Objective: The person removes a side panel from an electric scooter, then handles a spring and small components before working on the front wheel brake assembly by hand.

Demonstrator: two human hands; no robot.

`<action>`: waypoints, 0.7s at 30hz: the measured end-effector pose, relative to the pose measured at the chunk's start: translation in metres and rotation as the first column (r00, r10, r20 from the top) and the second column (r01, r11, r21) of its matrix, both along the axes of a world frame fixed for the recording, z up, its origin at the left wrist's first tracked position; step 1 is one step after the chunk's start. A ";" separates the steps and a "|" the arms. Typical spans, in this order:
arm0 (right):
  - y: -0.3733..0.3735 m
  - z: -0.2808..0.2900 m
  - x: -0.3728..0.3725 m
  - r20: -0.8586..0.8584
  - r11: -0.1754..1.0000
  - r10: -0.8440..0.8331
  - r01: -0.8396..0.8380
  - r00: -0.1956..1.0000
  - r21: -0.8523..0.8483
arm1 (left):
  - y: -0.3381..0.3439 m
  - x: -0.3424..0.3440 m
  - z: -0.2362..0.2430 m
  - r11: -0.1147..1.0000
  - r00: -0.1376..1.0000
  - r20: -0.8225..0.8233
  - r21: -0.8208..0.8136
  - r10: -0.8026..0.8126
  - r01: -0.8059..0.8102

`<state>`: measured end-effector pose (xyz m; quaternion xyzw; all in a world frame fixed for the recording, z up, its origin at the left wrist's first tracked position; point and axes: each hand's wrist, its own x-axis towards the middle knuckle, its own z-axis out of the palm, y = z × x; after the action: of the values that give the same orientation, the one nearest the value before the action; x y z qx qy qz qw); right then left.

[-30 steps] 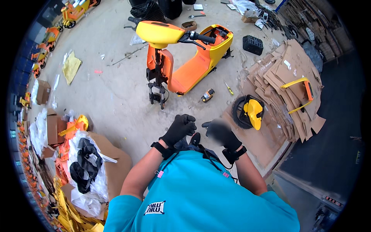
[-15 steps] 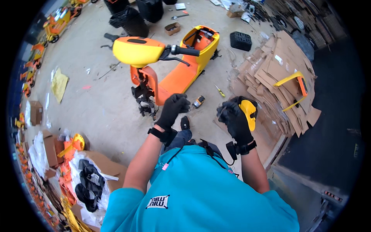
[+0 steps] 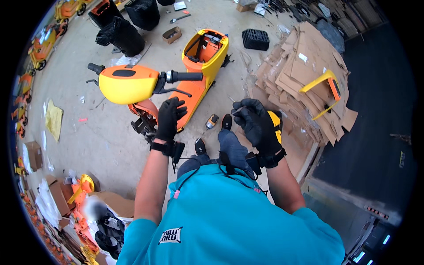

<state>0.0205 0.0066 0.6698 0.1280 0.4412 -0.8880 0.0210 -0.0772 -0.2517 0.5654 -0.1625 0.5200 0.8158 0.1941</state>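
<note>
A yellow and orange scooter (image 3: 194, 84) stands in front of me, its handlebar end and brake lever pointing my way. My left hand (image 3: 168, 120), in a black glove, hovers beside its footboard, fingers loosely bent and apart, nothing visible in them. Further right, my gloved right hand (image 3: 257, 128) is raised with thumb and fingertips pinched together. Something small and thin shows at those fingertips, too small to name. A cordless drill (image 3: 212, 121) lies on the floor between my hands. Behind my right hand is a yellow plastic part (image 3: 276, 124), partly hidden.
Stacked flat cardboard (image 3: 293, 75) rises at the right, with a yellow and orange frame (image 3: 324, 88) on it. A black crate (image 3: 255, 39), a small carton (image 3: 172, 35) and black bins (image 3: 126, 39) stand farther back. Boxes and plastic parts (image 3: 84, 187) crowd the lower left.
My view has shifted, so the scooter sits further left in it. My left hand's fingers have loosened from a closed curl. My right hand stays pinched, turned slightly, and now covers most of the screwdriver on the floor.
</note>
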 end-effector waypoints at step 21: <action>0.149 -0.006 -0.290 -0.111 0.923 0.352 -0.364 0.930 -0.124 | 0.091 -0.064 0.071 0.880 0.960 0.274 -0.468 0.059 0.080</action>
<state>-0.2690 0.1557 0.6641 0.0049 0.3930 -0.9031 0.1728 -0.1416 -0.1609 0.6360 -0.3162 0.6717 0.6312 0.2244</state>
